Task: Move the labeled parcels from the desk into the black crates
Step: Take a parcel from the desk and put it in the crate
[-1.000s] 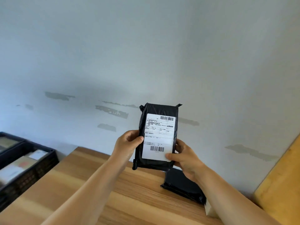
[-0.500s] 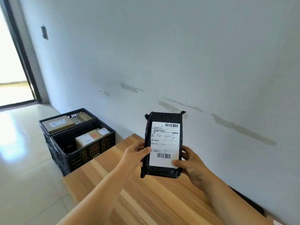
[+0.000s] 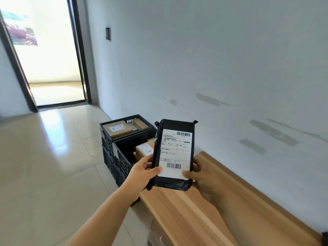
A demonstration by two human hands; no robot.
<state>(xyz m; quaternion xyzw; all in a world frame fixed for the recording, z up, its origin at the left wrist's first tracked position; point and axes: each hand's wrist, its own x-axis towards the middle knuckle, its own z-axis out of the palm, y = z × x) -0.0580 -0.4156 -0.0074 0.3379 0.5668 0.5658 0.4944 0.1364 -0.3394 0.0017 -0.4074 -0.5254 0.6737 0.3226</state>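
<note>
Upright black parcel (image 3: 173,153), white barcode label, print seemingly illegible, in both hands' grip: left hand (image 3: 142,172), right hand (image 3: 198,174).

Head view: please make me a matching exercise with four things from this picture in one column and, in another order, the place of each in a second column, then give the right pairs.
Things:
1. black parcel
2. large cardboard box
3. near black crate
4. wall socket

Places:
A. on the grey wall beside the doorway
B. on the tiled floor at the end of the wooden desk
C. in the far black crate
D. held upright between the left hand and the right hand

Pairs: 1-D, 2-C, 3-B, 4-A
</note>
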